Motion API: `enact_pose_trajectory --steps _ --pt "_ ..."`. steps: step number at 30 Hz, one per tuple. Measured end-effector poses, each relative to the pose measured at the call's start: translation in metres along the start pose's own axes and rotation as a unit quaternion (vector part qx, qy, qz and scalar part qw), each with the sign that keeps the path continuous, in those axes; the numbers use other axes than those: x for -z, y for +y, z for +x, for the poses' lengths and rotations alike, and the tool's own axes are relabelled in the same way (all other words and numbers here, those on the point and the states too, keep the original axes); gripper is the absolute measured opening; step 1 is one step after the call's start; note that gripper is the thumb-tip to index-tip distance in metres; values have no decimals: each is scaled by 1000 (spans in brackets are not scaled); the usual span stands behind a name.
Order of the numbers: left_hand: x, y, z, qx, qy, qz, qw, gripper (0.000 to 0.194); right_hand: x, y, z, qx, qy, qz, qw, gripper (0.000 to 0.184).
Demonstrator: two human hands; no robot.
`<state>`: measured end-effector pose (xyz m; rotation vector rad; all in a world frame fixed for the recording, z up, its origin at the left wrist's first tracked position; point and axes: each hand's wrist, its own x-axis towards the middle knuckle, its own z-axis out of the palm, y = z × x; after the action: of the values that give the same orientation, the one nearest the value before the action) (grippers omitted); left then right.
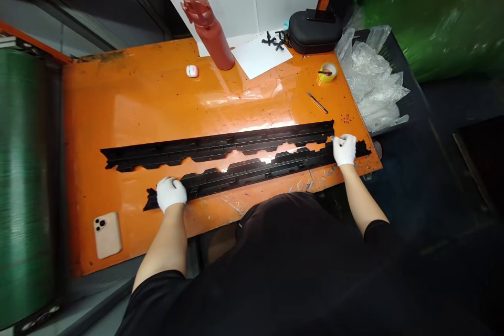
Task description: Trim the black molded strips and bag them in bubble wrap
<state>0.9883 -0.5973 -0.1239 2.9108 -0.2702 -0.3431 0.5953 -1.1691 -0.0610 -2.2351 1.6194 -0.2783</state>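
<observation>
Two long black plastic trim strips lie roughly parallel on the orange table. Each has a notched edge, and the notches face each other. My left hand [171,193], in a white glove, is closed over the near strip [252,171] close to its left end. Also gloved in white, my right hand [344,149] has its fingers bent and pressed together on the same strip towards its right end. The far strip [220,146] lies just beyond, its right end close to my right fingertips. My palms and the gripped edges are hidden.
On the orange table [137,94] are a red bottle [216,42], a white mouse [192,71], a phone [107,235], a utility knife [317,103], a tape roll [327,72], a paper sheet [255,59], small black clips [275,40] and a black case [315,34]. Bubble wrap [374,79] fills a bin at right.
</observation>
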Motion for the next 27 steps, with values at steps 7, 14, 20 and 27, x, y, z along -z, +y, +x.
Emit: enact_pose_trajectory --steps 7,14,20,27 --pt "-7 -9 5 -19 34 5 999 56 16 73 -18 -44 -18 0 999 35" --pt "-11 -14 10 -1 21 -7 1000 58 -3 46 -3 103 -124 -73 984 34" --pt "-6 -9 3 -5 28 -22 999 58 -14 34 9 129 -183 -142 964 39" --pt "-1 -5 4 1 19 -27 999 58 -4 28 10 121 -215 -173 953 40"
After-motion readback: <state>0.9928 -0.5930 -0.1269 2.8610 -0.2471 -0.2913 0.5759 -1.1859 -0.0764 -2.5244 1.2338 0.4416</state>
